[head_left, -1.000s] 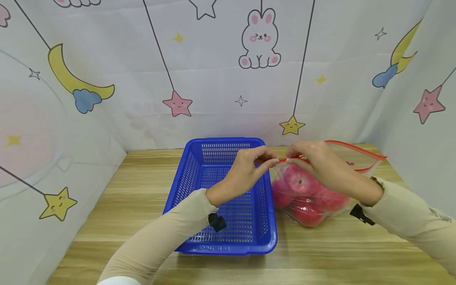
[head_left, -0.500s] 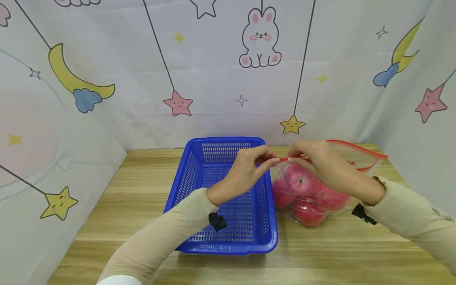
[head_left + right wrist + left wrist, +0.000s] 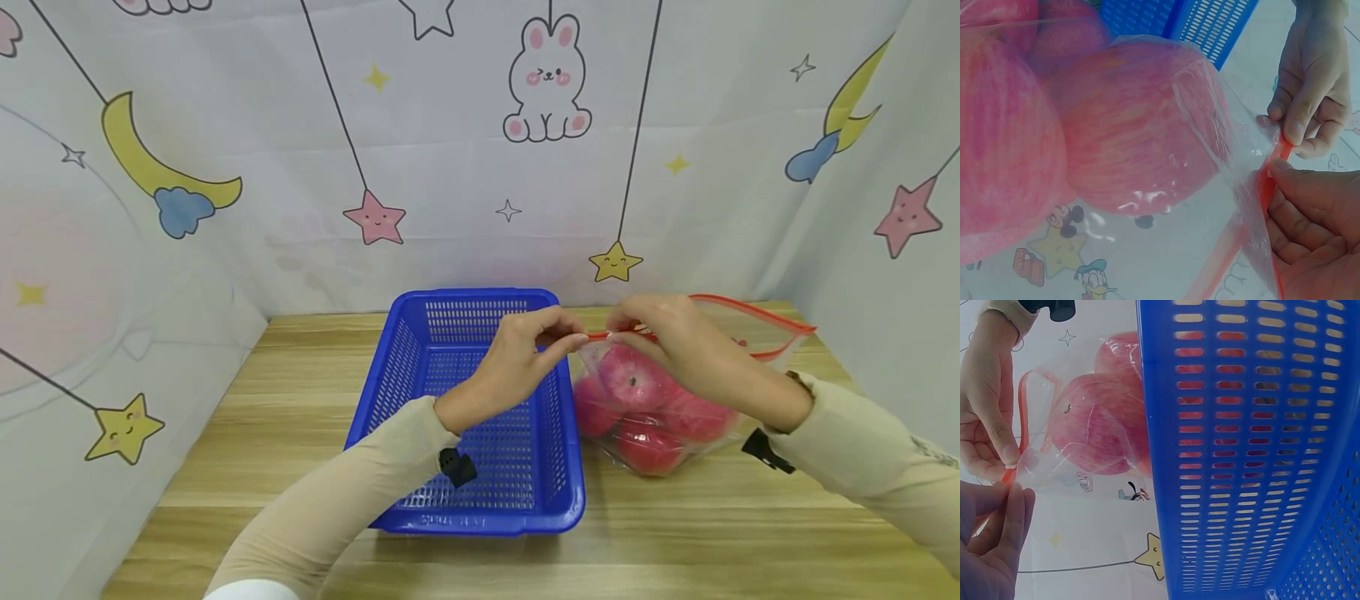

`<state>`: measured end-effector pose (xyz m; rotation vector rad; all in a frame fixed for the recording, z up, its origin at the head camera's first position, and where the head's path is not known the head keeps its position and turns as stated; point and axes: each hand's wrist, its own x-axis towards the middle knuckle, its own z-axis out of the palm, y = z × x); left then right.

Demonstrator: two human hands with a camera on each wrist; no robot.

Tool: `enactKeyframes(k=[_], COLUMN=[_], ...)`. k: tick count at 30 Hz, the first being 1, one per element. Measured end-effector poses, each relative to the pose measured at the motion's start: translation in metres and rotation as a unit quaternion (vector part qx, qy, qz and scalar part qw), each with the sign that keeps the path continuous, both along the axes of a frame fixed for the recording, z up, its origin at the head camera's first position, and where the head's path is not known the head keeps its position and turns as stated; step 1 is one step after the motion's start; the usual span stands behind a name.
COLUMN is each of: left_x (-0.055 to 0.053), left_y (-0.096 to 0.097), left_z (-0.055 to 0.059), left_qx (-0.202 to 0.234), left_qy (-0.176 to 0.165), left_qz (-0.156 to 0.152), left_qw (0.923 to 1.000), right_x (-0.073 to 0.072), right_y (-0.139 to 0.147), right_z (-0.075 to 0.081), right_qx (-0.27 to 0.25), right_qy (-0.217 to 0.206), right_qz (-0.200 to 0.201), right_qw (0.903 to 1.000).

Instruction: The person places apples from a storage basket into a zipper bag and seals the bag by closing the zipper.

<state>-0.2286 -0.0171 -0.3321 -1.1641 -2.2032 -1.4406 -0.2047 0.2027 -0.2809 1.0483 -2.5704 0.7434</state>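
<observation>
A clear zip bag (image 3: 611, 446) with a red zip edge stands right of the blue basket, several red apples (image 3: 648, 446) inside it. At the bag's left top corner my left hand (image 3: 525, 350) pinches the red edge between thumb and fingers. Just beside it, my right hand (image 3: 675, 342) pinches the same edge, with a small white slider at its thumb in the left wrist view. To the right of that hand the bag's mouth gapes. The right wrist view shows both thumbs on the red strip (image 3: 1267, 181), close together, with the apples behind the film.
The blue plastic basket (image 3: 465, 523) has mesh walls and stands on the wooden table (image 3: 270, 450), directly left of the bag. My left forearm crosses over it. A white curtain (image 3: 450, 150) printed with stars, moons and a rabbit hangs behind and at both sides.
My right hand has shifted very slightly to the right along the bag's edge. The left hand keeps its pinch, and the basket and apples look unchanged.
</observation>
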Motion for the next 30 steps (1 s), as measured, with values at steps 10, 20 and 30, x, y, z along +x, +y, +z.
enactKeyframes(k=[10,20,30], left_x=[0.0004,0.0009,0.0005], left_y=[-0.0002,-0.0007,0.0004], left_z=[0.0003,0.0001,-0.0025], left_qx=[0.001,0.001,0.008], left_qy=[0.0,-0.003,-0.002], left_qz=[0.001,0.0,0.002], left_qw=[1.0,1.0,1.0], right_x=[0.0005,0.0007,0.0038], right_y=[0.0014,0.0023,0.0005], right_z=[-0.0011,-0.0019,-0.0029], right_qx=[0.001,-0.005,0.002], right_qy=[-0.001,0.001,0.003], right_qz=[-0.003,-0.002,-0.026], right_qw=[1.0,1.0,0.9997])
